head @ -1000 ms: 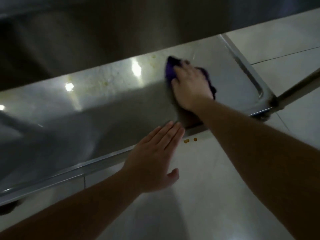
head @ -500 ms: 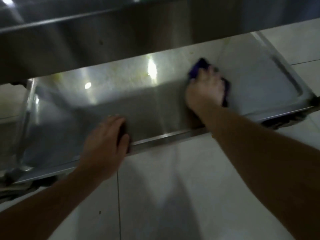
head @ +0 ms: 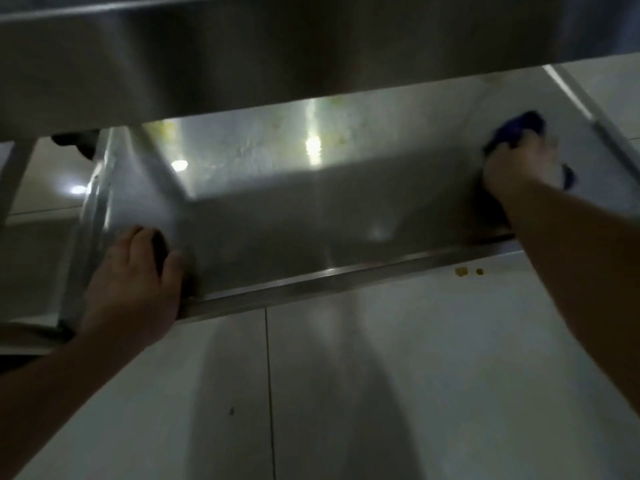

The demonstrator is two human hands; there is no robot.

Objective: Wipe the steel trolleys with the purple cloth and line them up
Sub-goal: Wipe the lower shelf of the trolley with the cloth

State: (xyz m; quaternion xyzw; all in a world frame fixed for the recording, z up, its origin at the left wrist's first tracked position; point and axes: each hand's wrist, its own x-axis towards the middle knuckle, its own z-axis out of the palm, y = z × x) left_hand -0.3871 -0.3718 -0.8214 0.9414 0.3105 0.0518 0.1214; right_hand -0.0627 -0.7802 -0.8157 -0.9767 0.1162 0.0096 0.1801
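One steel trolley [head: 311, 216] fills the view, with two shelves showing: the lower shelf [head: 346, 209] open to the camera and the upper shelf [head: 242, 64] overhanging its far side. There is one purple cloth [head: 519, 131], lying on the lower shelf near its right end, and two hands at work. The right hand [head: 519, 168] lies on top of the cloth and presses it to the steel; the hand is blurred, so how its fingers lie cannot be told. The left hand [head: 138, 275] grips the shelf's near rim close to the left corner, fingers curled over the edge and thumb on the near side. Two small yellow crumbs [head: 467, 271] lie on the white tiled floor [head: 381, 375] just beside the near rim, towards the right. Against half a second ago, the cloth and right hand have moved from the middle of the shelf towards its right end — the left hand keeps its hold on the rim near the same corner.
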